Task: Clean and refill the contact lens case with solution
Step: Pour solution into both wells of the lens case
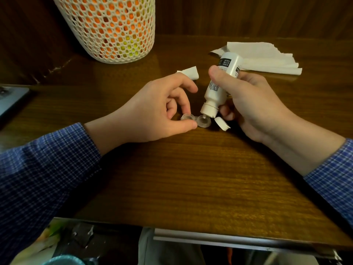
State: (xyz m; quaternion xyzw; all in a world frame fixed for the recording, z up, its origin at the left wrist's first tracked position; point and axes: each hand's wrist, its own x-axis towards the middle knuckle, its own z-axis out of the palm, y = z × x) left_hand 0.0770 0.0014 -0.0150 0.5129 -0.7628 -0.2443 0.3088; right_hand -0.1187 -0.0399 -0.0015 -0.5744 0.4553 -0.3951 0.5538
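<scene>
- Case (195, 121) on desk (191, 169), centre, both wells uncapped.
- L hand (152, 111): thumb + fingers (184, 109) pinch case's left well.
- R hand (252, 104): fingers wrapped round bottle (219, 83), tipped nozzle-down into right well.
- Flip cap (221, 124) hangs open by case.
- Tissue (267, 58) behind, mesh basket (110, 27) far left.

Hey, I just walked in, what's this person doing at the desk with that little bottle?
The person is refilling a contact lens case on the wooden desk. The left hand pinches the clear case to steady it, while the right hand grips a white solution bottle, tipped with its nozzle over the case's right-hand well. The bottle's flip cap hangs open. Two white case lids lie nearby, one beside the case and one behind the left hand. Folded tissue lies behind.
</scene>
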